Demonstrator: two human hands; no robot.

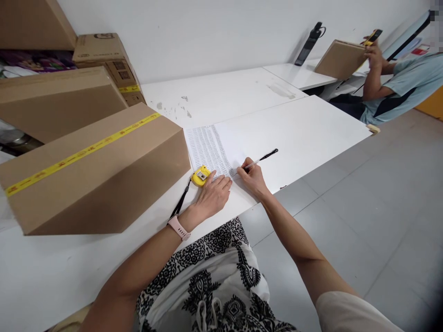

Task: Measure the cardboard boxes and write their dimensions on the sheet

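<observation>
My right hand (252,177) grips a pen (260,160), its tip down on a printed sheet of fine rows (207,147) lying on the white table (304,133). My left hand (212,196) rests flat on the sheet's near edge, fingers stretched out, a pink watch on its wrist. Just beyond its fingertips lies a small yellow tape measure (201,175) with a black strap trailing toward me.
A large cardboard box with yellow tape (93,170) stands on the table to the left, more boxes (58,101) stacked behind it. At the far right a seated person (401,83) holds up a cardboard box (341,59). Grey tiled floor lies right of the table.
</observation>
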